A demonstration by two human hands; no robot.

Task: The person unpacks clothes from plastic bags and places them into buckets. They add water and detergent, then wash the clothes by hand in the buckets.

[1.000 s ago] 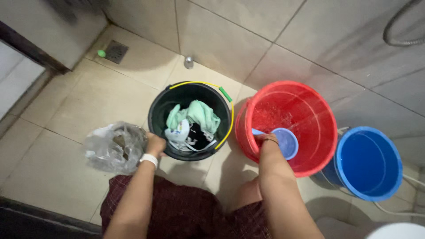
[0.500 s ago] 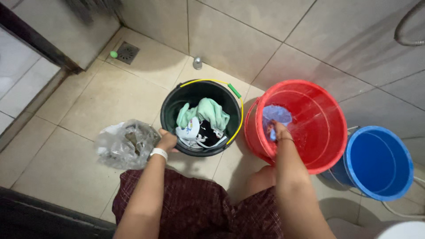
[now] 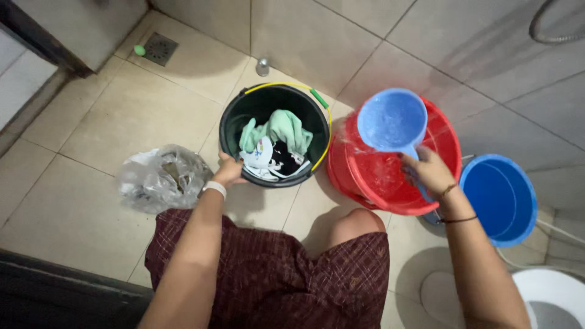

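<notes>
A black bucket (image 3: 234, 116) with a yellow handle stands on the tiled floor, holding green, white and dark clothes (image 3: 272, 141). My left hand (image 3: 229, 169) grips its near rim. To its right is a red bucket (image 3: 390, 176) with water in it. My right hand (image 3: 426, 170) holds a light blue scoop (image 3: 392, 120) by its handle, lifted above the red bucket's left side, with water in its bowl.
A blue bucket (image 3: 506, 231) stands right of the red one. A crumpled clear plastic bag (image 3: 159, 178) lies left of my left hand. A floor drain (image 3: 159, 47) and small green object (image 3: 139, 50) sit far left. A white toilet (image 3: 551, 298) shows at bottom right.
My right hand has raised the blue scoop out of the red bucket's water and up over its left side. My left hand stays on the black bucket's rim.
</notes>
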